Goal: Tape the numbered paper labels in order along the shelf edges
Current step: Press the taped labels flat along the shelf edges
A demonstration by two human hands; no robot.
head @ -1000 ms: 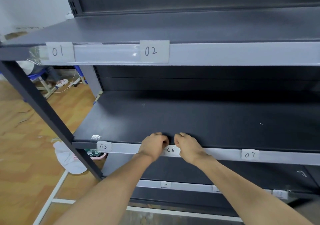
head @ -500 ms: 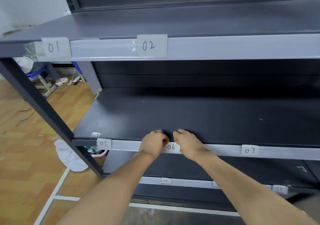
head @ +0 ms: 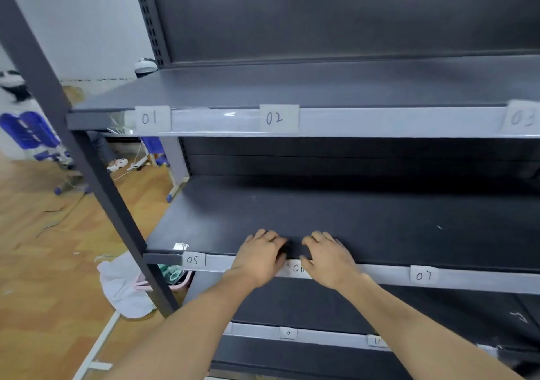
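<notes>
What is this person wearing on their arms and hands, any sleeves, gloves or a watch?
Nothing worn shows. The left forearm and right forearm are bare, no sleeve in view. The left hand and right hand show no gloves, watch or ring.

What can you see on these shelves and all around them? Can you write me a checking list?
Surface: middle shelf is dark and bare where visible; its grey front edge carries labels.
Job's things: label 01, label 02 and a blurred label 03 on the top edge; label 05, label 06 and label 07 on the middle edge; label 10 lower down.
Clutter: tape scrap crumpled by label 05; white bag on the floor.
Hands: left hand and right hand lie either side of label 06, fingers over the shelf's edge.
Cables: thin white cord on the floor.
Surroundings: wooden floor, blue chairs, white wall.
</notes>
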